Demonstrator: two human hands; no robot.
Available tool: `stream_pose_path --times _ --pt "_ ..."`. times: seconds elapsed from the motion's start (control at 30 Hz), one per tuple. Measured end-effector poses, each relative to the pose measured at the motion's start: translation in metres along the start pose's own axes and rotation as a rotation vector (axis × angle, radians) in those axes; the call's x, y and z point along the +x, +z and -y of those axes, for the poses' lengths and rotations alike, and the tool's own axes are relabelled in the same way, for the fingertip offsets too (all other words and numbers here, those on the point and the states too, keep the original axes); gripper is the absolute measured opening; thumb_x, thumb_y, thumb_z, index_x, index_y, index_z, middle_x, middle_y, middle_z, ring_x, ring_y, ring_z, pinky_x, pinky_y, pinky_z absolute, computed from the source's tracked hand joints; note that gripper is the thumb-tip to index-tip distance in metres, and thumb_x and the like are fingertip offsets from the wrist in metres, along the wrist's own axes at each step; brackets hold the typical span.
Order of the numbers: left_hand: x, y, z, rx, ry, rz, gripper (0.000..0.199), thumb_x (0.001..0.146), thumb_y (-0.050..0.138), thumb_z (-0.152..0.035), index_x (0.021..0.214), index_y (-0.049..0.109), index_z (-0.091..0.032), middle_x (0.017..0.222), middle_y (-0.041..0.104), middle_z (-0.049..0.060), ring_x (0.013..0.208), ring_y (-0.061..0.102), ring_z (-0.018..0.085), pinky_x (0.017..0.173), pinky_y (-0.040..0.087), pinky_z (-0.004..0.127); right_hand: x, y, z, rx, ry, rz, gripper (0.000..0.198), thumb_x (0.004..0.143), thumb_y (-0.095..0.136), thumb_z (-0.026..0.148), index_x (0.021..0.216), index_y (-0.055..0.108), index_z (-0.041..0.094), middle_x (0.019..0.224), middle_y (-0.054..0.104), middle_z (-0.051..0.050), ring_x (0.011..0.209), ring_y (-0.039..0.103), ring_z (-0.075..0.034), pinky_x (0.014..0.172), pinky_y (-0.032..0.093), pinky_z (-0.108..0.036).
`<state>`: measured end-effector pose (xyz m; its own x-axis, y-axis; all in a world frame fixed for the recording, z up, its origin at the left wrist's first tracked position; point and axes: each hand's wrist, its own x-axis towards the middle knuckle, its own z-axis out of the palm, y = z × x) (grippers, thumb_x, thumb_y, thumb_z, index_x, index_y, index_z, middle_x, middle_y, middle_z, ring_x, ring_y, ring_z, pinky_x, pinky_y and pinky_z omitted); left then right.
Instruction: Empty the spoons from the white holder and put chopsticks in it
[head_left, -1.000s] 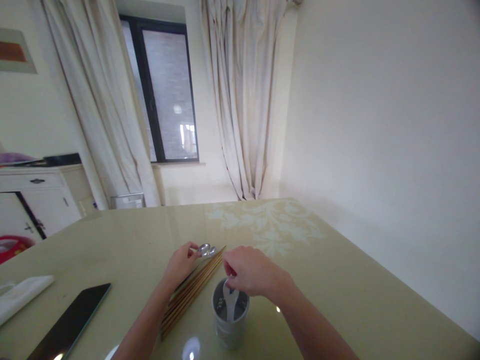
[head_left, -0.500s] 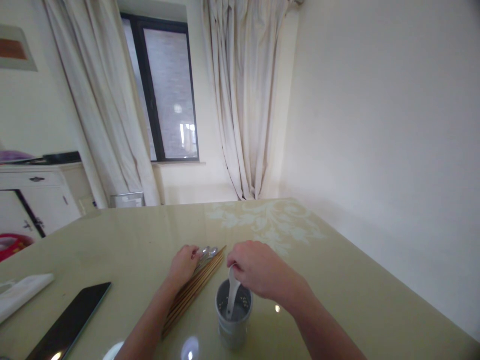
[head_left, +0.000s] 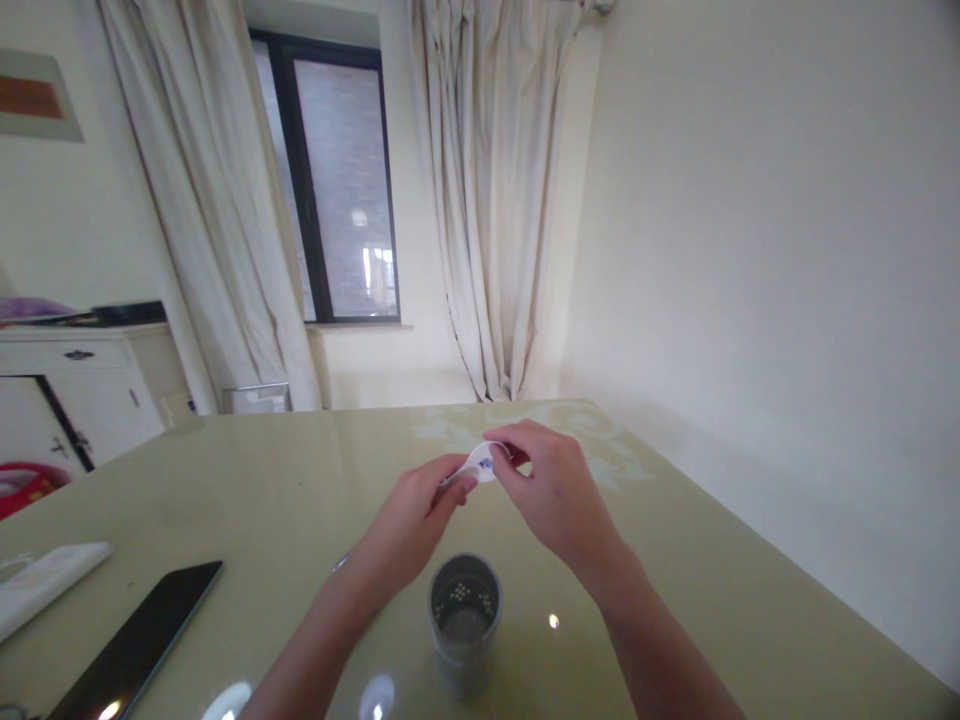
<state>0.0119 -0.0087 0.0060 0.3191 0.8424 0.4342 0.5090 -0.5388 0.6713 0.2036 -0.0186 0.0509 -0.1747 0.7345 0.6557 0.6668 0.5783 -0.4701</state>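
Observation:
Above the table, a white soup spoon with a small blue mark (head_left: 482, 463) is held between both hands. The fingers of my left hand (head_left: 427, 500) close on its handle. With thumb and fingers, my right hand (head_left: 551, 480) pinches the edge of its bowl. Below them stands a grey utensil holder (head_left: 465, 655), upright, its inside bare and dotted with small holes. Beside my left forearm shows a shiny bit of a metal spoon (head_left: 341, 562); the chopsticks seen earlier are hidden by that arm.
A black tablet-like slab (head_left: 146, 640) and a white object (head_left: 52, 585) lie on the left of the glossy green table (head_left: 675, 600). A white round item (head_left: 227, 702) shows at the front edge. A wall borders the right side; curtains and a window stand behind.
The white soup spoon has come up out of the holder in my right hand. My left hand has left the metal spoons and chopsticks and taken the spoon's handle.

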Motion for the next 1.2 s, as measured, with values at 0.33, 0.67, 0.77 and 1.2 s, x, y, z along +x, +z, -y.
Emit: stream_pose_path --times 0.33,0.67,0.77,1.2 --pt "-0.007 -0.036 0.144 0.496 -0.51 0.007 0.029 0.1 0.049 -0.026 0.084 0.073 -0.019 0.092 0.079 0.01 0.091 0.072 0.025 0.08 0.046 0.031 -0.001 -0.001 -0.005 0.002 -0.021 0.113 0.026 0.093 0.07 0.001 0.107 0.079 0.02 0.107 0.08 -0.006 0.096 0.076 -0.02 0.091 0.058 -0.034" --pt "-0.025 -0.03 0.191 0.57 -0.677 -0.013 0.024 0.1 0.053 -0.019 0.104 0.076 -0.021 0.103 0.083 0.009 0.098 0.077 0.022 0.077 0.047 0.026 -0.006 0.004 -0.001 0.048 -0.038 0.145 0.023 0.092 0.072 0.003 0.105 0.078 0.022 0.105 0.077 -0.004 0.082 0.075 -0.016 0.08 0.058 -0.028" --pt "-0.028 -0.027 0.199 0.567 -0.701 -0.013 0.024 0.099 0.053 -0.018 0.106 0.075 -0.022 0.105 0.083 0.009 0.099 0.077 0.023 0.077 0.048 0.027 -0.01 -0.004 0.007 0.033 -0.028 0.12 0.009 0.098 0.072 0.015 0.098 0.078 0.022 0.098 0.076 -0.002 0.071 0.07 -0.014 0.072 0.054 -0.027" --pt "-0.025 -0.024 0.197 0.574 -0.671 -0.079 0.023 0.089 0.061 -0.028 0.104 0.075 -0.019 0.111 0.083 0.016 0.105 0.077 0.032 0.087 0.053 0.036 -0.141 0.075 -0.078 0.595 0.08 0.375 0.148 0.061 0.096 0.074 0.173 0.015 0.022 0.163 0.045 -0.023 0.147 0.05 -0.041 0.123 0.04 -0.056"
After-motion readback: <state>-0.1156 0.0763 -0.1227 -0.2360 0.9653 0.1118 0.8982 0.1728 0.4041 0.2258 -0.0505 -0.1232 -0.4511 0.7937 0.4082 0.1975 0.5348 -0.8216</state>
